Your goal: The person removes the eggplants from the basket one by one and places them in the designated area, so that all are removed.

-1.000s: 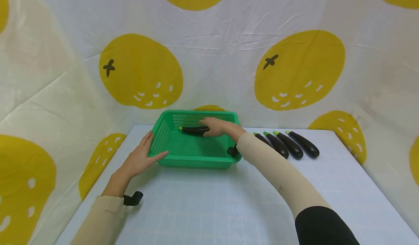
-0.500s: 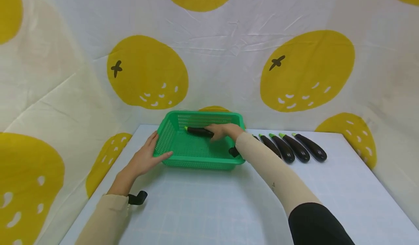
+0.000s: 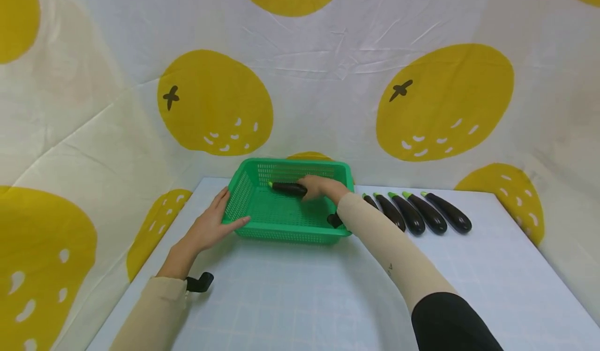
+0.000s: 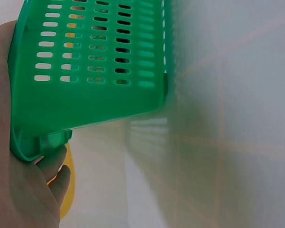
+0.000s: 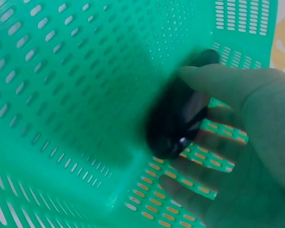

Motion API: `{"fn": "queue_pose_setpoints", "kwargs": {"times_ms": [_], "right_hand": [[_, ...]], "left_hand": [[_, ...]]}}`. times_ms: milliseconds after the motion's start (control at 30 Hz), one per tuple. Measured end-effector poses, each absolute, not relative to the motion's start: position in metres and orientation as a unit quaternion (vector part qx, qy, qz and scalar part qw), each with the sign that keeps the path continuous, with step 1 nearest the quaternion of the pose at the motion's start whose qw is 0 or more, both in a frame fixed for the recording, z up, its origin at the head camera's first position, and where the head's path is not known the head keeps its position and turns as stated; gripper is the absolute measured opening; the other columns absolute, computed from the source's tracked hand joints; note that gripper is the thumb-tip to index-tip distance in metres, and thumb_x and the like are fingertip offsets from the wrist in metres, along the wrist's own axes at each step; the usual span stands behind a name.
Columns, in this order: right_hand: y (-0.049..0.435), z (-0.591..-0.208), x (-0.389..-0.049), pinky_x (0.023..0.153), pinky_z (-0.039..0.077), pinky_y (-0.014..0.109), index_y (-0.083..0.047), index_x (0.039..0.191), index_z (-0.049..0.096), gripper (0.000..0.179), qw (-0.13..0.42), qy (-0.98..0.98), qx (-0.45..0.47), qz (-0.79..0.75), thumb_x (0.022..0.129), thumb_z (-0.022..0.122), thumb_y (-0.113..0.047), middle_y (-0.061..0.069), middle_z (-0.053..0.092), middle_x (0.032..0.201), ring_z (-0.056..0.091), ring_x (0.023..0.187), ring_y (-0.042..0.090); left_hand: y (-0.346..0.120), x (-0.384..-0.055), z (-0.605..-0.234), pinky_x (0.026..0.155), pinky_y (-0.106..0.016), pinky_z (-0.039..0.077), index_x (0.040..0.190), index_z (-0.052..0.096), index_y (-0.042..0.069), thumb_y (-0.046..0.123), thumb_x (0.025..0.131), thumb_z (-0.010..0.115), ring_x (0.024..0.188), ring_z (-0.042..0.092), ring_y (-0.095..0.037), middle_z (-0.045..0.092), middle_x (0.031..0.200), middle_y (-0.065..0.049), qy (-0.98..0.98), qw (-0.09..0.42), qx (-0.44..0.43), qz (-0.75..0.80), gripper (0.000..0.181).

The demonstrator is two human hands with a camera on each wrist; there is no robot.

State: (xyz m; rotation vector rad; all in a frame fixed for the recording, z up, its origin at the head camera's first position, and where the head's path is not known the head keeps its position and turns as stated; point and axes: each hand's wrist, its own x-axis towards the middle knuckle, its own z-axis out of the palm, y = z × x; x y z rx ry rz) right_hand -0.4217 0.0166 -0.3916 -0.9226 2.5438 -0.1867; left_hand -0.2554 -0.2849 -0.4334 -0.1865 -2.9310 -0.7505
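Observation:
A green plastic basket (image 3: 286, 231) with slotted walls stands at the back of the table. My left hand (image 3: 211, 228) grips its near left corner, thumb along the front rim and fingers against the left side; in the left wrist view, two fingers curl beyond the corner. Inside lies a dark eggplant (image 3: 287, 188), its green stem end pointing left in the head view. My right hand (image 3: 320, 186) reaches over the basket's right side and holds the eggplant between thumb (image 5: 213, 80) and fingers near one end. That end is partly hidden by the hand in the head view.
Several more eggplants (image 3: 426, 213) lie side by side right of the basket, stem ends away from me, some partly behind my right sleeve. A pale checked cloth (image 3: 290, 299) covers the table. A curtain (image 3: 323, 116) with yellow fruit prints hangs close behind the basket.
The head view has shifted, so everything appears farther right. My right hand sits slightly lower over the eggplant, its fingers less raised than a second ago. The left hand keeps its place.

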Motion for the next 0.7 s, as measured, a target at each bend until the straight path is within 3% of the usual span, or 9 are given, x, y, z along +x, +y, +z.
{"fn": "queue_pose_setpoints", "kwargs": {"times_ms": [333,600,700], "right_hand": [[0.0201,-0.3960,-0.4189,0.118,0.035,0.046,-0.002,0.157,0.036,0.066,0.227,0.926,-0.300,-0.043,0.104,0.062,-0.030,0.018,0.039,0.160,0.037,0.148,0.033],[0.0203,-0.3969,-0.4178,0.096,0.049,0.041,-0.002,0.135,0.053,0.041,0.225,0.929,-0.293,-0.038,0.105,0.060,-0.029,0.017,0.057,0.132,0.056,0.116,0.028],[0.0214,-0.3970,-0.4193,0.098,0.049,0.041,-0.001,0.136,0.054,0.043,0.226,0.923,-0.307,-0.048,0.105,0.061,-0.030,0.016,0.058,0.134,0.056,0.119,0.028]], "left_hand": [[-0.2859,-0.2550,-0.4360,0.110,-0.072,0.033,0.165,0.008,0.005,0.075,0.091,0.056,0.149,0.026,-0.048,0.005,0.172,-0.014,-0.965,0.059,-0.064,-0.248,0.112],[-0.2857,-0.2540,-0.4364,0.110,-0.071,0.033,0.165,0.009,0.005,0.076,0.090,0.056,0.149,0.027,-0.048,0.005,0.172,-0.013,-0.964,0.063,-0.064,-0.250,0.113],[-0.2859,-0.2539,-0.4364,0.109,-0.071,0.034,0.165,0.008,0.006,0.078,0.089,0.055,0.149,0.027,-0.047,0.004,0.172,-0.012,-0.964,0.059,-0.064,-0.251,0.114]]}}
